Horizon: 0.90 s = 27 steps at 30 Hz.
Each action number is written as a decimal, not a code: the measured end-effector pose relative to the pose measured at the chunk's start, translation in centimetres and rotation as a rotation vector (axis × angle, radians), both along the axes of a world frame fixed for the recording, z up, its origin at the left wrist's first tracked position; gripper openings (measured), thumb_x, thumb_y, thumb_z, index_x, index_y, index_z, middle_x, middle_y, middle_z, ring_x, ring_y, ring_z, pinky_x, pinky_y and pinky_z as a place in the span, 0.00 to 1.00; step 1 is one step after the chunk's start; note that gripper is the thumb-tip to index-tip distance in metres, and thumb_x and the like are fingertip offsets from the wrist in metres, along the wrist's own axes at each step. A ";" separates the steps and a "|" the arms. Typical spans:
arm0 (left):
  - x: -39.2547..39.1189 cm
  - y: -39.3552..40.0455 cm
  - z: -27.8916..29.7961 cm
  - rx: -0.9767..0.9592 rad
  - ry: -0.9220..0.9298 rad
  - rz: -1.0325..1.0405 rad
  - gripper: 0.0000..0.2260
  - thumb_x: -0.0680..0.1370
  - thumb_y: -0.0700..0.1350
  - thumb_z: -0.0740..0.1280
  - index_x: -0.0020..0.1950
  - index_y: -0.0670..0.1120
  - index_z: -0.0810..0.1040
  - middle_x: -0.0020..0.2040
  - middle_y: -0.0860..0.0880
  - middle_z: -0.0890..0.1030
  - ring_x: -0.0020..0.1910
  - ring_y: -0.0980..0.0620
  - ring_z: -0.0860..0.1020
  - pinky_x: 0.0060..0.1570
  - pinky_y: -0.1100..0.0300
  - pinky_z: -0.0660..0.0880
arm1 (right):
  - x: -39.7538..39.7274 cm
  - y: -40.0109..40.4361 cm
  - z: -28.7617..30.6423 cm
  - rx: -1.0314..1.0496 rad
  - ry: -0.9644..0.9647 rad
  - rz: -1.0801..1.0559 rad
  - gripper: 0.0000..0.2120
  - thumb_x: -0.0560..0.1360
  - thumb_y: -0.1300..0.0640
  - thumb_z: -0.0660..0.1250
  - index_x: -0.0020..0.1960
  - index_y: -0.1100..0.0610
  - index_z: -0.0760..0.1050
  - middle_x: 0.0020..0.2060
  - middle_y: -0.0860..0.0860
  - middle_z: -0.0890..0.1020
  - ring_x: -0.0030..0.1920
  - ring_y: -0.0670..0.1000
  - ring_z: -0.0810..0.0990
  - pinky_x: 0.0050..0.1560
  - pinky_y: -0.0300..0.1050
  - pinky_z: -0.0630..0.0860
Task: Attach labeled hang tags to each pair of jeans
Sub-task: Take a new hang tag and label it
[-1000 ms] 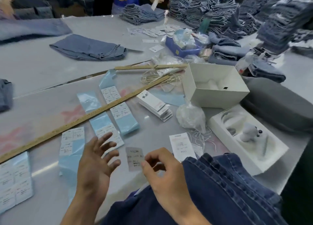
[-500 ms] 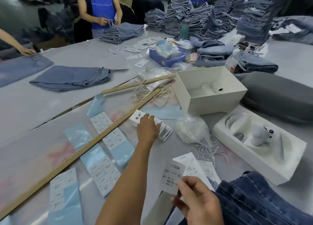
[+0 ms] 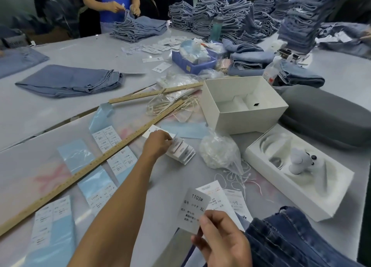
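- The left hand [image 3: 157, 144] reached out over the grey table [image 3: 60, 110] to a fanned stack of white hang tags [image 3: 181, 150], its fingers curled and pinching the top tag of the stack.
- The right hand [image 3: 220, 238] was low and close to the camera, thumb and fingers pinching a small white label [image 3: 193, 210] printed "1103#" and "XL", held up above the table.
- A dark blue pair of jeans [image 3: 291, 238] lay at the near right edge, just beside the right hand.
- Two more printed tags [image 3: 220, 198] lay flat on the table behind the held label, near the jeans.
- Sheets of stickers on pale blue backing [image 3: 104, 144] lay in rows to the left of the left arm, with a long wooden ruler [image 3: 90, 166] set diagonally across them.
- A clear bag of white string loops [image 3: 218, 150] sat just right of the tag stack, with loose strings [image 3: 241, 178] spilling toward the near side.
- An open white box [image 3: 241, 106] stood behind the bag, and a white moulded tray [image 3: 297, 172] lay to its right.
- Tall piles of folded jeans [image 3: 241, 17] filled the far side, where another person [image 3: 112, 3] handled a lighter pile.
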<state>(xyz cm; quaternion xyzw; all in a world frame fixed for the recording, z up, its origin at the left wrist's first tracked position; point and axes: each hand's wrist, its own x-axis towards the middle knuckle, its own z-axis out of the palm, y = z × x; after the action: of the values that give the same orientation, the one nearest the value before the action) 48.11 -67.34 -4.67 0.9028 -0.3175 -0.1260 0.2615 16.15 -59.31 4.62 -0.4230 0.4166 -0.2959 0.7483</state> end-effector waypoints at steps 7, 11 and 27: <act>-1.4 1.5 2.8 -0.201 -0.178 0.239 0.07 0.78 0.48 0.71 0.53 0.49 0.87 0.52 0.47 0.87 0.47 0.46 0.82 0.48 0.51 0.81 | 0.2 0.2 -0.1 -0.036 -0.002 -0.013 0.12 0.74 0.70 0.70 0.34 0.58 0.82 0.30 0.60 0.82 0.29 0.51 0.80 0.34 0.41 0.80; -3.4 4.9 7.0 -0.410 -0.261 0.340 0.08 0.80 0.49 0.70 0.54 0.49 0.86 0.44 0.45 0.86 0.40 0.45 0.81 0.42 0.49 0.81 | 0.1 0.3 0.2 -0.051 -0.008 -0.006 0.13 0.75 0.69 0.70 0.35 0.57 0.82 0.30 0.59 0.82 0.29 0.49 0.79 0.34 0.41 0.80; -31.0 21.6 9.2 -0.833 0.189 0.321 0.11 0.70 0.46 0.76 0.49 0.60 0.86 0.44 0.59 0.87 0.39 0.59 0.85 0.41 0.70 0.79 | -1.6 1.1 3.6 0.228 -0.282 0.226 0.10 0.68 0.58 0.74 0.49 0.57 0.82 0.53 0.64 0.84 0.47 0.58 0.85 0.41 0.47 0.82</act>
<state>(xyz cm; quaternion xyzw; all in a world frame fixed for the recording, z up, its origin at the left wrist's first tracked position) 17.14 -45.73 4.54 0.7430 -0.1717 -0.0272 0.6463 14.57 -58.17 8.24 -0.3342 0.2883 -0.2173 0.8706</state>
